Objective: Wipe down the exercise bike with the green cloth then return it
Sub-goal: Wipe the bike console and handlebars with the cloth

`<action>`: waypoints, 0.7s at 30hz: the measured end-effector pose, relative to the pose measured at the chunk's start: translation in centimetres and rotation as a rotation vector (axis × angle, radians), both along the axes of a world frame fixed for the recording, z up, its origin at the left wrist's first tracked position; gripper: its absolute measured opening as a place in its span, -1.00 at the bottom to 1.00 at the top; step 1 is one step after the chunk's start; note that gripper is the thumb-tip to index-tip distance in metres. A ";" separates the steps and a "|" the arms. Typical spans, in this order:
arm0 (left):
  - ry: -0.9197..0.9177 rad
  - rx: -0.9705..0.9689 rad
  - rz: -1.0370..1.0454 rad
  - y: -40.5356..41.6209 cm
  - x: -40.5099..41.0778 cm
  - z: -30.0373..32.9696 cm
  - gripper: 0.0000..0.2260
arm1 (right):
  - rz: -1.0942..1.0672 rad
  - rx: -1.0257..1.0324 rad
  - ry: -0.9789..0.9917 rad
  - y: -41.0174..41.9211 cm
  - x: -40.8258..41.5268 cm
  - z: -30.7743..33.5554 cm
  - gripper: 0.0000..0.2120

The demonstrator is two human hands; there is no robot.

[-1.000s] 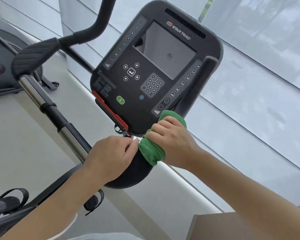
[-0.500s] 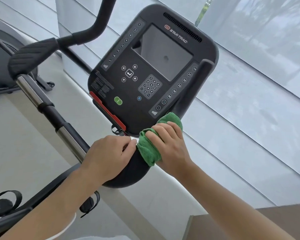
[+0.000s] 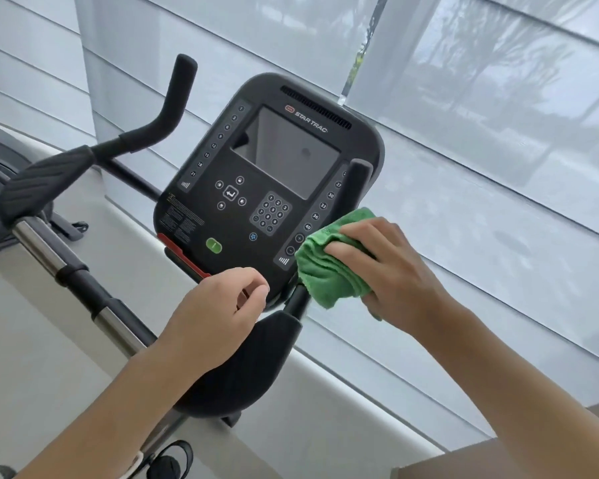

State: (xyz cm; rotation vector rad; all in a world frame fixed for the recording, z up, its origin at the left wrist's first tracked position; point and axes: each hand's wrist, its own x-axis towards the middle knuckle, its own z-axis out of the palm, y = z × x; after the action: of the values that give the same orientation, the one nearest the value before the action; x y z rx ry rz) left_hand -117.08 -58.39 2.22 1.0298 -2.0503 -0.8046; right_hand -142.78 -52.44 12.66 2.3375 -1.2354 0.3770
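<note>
The exercise bike's black console (image 3: 267, 188) fills the middle of the view, its screen dark. My right hand (image 3: 391, 271) grips the bunched green cloth (image 3: 329, 267) and holds it around the right handlebar post (image 3: 357, 183), beside the console's lower right corner. My left hand (image 3: 218, 316) hovers just below the console, over the black right elbow pad (image 3: 253, 361). Its fingers are loosely curled and hold nothing. The cloth hides the lower part of the post.
The left elbow pad (image 3: 45, 178) and its curved grip (image 3: 177, 95) reach out to the left, with a chrome bar (image 3: 42, 254) below. A strapped pedal (image 3: 173, 461) shows at the bottom. Window blinds (image 3: 481, 150) stand close behind the bike. A brown surface (image 3: 498, 461) sits at the bottom right.
My right hand has slid the cloth up the handlebar post, from below the console to beside its lower right corner. My left hand has lifted off the elbow pad.
</note>
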 end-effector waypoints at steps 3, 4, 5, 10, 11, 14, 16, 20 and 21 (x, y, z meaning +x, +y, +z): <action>0.007 -0.089 -0.020 -0.9 -1.7 2.5 -0.86 | -0.023 -0.105 0.007 -1.7 -0.7 2.6 -0.62; 0.013 -0.116 -0.023 -1.2 -2.2 3.2 -0.86 | -0.027 -0.128 0.009 -2.3 -0.9 3.3 -0.63; 0.016 -0.137 -0.026 -1.5 -2.8 3.7 -0.86 | -0.033 -0.149 0.013 -3.0 -1.2 3.9 -0.64; 0.000 -0.175 -0.039 -2.5 -5.6 4.9 -0.87 | -0.103 -0.185 0.009 -6.0 -2.4 6.0 -0.56; -0.005 -0.173 -0.044 -2.5 -6.1 4.7 -0.87 | -0.129 -0.178 -0.006 -6.8 -2.6 6.3 -0.53; -0.022 -0.142 -0.041 -1.9 -7.0 3.1 -0.89 | -0.231 -0.115 -0.100 -9.3 -2.7 6.1 -0.50; 0.004 -0.117 -0.031 -1.2 -7.3 1.5 -0.93 | -0.284 -0.042 -0.178 -10.5 -2.2 5.0 -0.52; 0.056 -0.103 0.020 -0.3 -7.6 -1.1 -0.84 | -0.434 -0.030 -0.198 -12.1 -1.1 3.8 -0.58; 0.059 -0.103 0.033 -0.1 -7.7 -1.5 -0.81 | -0.443 -0.034 -0.184 -12.4 -1.0 4.0 -0.61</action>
State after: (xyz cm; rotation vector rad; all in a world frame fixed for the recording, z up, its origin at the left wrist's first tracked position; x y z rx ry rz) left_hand -124.79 -58.47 0.76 0.9693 -1.9978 -0.6972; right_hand -143.77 -64.85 16.70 1.9573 -1.7686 0.4604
